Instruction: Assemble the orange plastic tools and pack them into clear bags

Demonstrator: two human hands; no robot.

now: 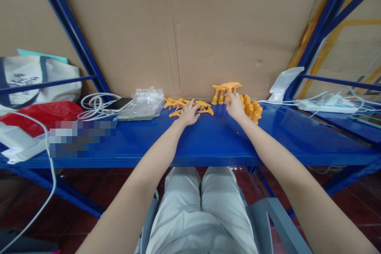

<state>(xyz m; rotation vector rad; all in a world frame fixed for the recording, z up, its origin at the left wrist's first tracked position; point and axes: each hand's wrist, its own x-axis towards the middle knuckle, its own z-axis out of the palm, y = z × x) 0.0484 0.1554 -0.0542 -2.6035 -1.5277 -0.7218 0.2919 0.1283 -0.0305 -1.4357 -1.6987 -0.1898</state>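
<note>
My left hand (pixel 189 114) lies palm down with its fingers spread over a loose row of orange plastic hammer-shaped pieces (pixel 175 103), some with small metal chains. It touches the pieces at the row's right part. My right hand (pixel 235 107) is at a group of similar orange hammer-shaped pieces (pixel 219 92) that stand upright, heads up. Its fingers are bent around one of these, partly hidden by the hand. Just right of that hand, a cluster of ridged orange pieces (pixel 253 109) stands close together, partly behind my wrist.
A blue shelf top (pixel 214 143) carries everything, backed by a cardboard sheet (pixel 223 35). Clear plastic bags (pixel 145 103), a phone (pixel 119 104) and a coiled white cable (pixel 95 105) lie left. A red bag (pixel 47 115) sits further left. Right stands a white power strip (pixel 327 105).
</note>
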